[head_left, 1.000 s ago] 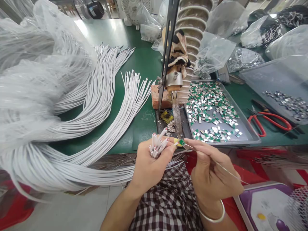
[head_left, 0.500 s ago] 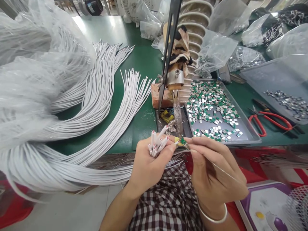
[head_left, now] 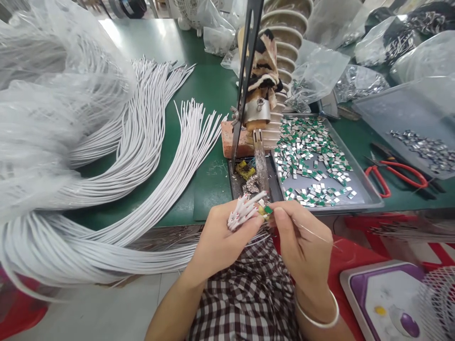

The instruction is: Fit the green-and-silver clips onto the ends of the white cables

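My left hand (head_left: 222, 239) is closed round a bundle of white cables (head_left: 243, 213), their stripped ends with reddish tips pointing up and right. At its fingertips sits a small green circuit board (head_left: 268, 209) beside something yellow (head_left: 262, 210). My right hand (head_left: 302, 237) pinches close to the board, and a thin solder wire (head_left: 313, 230) trails from its fingers across the back of the hand. Directly above both hands, the soldering iron (head_left: 260, 156) points down from its clamp. Fingers partly hide the board.
Beyond the iron's black tray (head_left: 236, 189) lies a brick (head_left: 231, 142). A metal tray (head_left: 368, 192) of small green-and-silver boards stands right, then red-handled pliers (head_left: 401, 173). More white cables (head_left: 142, 166) cover the left. A ribbed hose (head_left: 284, 42) rises behind the iron.
The cable ends have tipped rightward, nearer the iron. My right hand has drawn left and turned, and the board's metal end is now hidden. The whole view has shifted slightly.
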